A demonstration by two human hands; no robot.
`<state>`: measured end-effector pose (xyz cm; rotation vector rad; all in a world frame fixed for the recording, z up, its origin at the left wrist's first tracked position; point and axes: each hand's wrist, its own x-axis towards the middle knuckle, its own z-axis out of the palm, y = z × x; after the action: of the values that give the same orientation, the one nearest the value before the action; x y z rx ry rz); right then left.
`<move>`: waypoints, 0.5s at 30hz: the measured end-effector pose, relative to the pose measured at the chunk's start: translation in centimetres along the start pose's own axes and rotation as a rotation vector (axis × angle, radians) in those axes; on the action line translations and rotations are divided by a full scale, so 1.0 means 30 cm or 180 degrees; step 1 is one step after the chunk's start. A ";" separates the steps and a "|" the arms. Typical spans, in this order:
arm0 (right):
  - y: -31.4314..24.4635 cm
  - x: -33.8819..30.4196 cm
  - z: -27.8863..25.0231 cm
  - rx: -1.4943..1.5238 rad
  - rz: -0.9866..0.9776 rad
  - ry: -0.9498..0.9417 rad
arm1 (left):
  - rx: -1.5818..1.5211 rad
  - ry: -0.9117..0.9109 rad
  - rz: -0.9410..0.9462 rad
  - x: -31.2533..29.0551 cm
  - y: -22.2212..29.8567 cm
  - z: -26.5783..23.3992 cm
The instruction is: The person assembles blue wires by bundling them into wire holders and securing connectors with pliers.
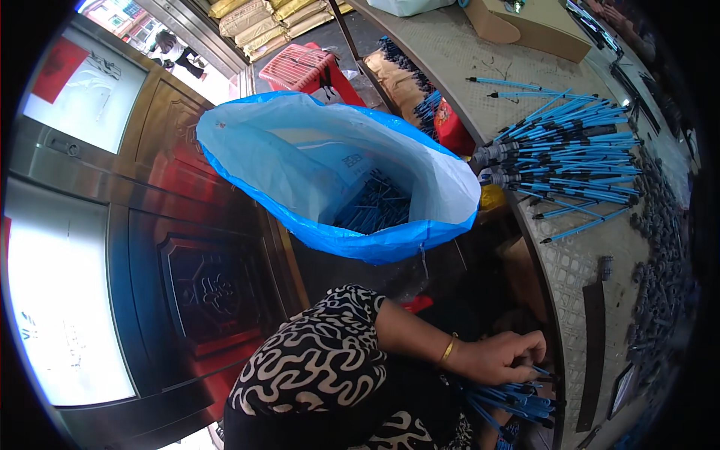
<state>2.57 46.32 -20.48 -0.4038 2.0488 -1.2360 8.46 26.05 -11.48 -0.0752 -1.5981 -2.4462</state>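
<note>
"What's ahead of the left hand?"
"One blue sack; right of the hand, one dark strip."
"And blue rods by the hand?"
"Many, too bunched to count."

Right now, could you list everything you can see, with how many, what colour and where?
open sack: one, blue with pale lining, centre
sticks in the sack: many, blue and dark, at its bottom
table: one, grey, right
sticks on the table: many, blue and black, upper right
small parts: many, dark grey, far right
flat strip: one, dark, lower right
cardboard box: one, brown, top right
plastic seat: one, red, top
stacked sacks: several, yellow and tan, top
lower sticks: many, blue, lower right
bracelet: one, gold, left wrist
patterned sleeve: one, black and cream, lower centre
left hand: one, bare, at the lower sticks
</note>
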 end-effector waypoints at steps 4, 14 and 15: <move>-0.005 -0.006 0.008 0.0090 -0.0034 -0.0012 | 0.0142 -0.0218 0.0167 -0.014 0.011 0.001; -0.002 -0.032 0.011 0.0223 -0.0033 0.0015 | 0.0420 -0.0190 0.0077 -0.028 0.017 0.017; -0.002 -0.036 0.011 0.0242 -0.0036 0.0017 | 0.0426 -0.0188 0.0084 -0.029 0.016 0.019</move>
<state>3.55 46.70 -20.09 -0.3773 1.9996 -1.3185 9.36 26.53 -10.95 -0.1470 -1.7694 -2.3312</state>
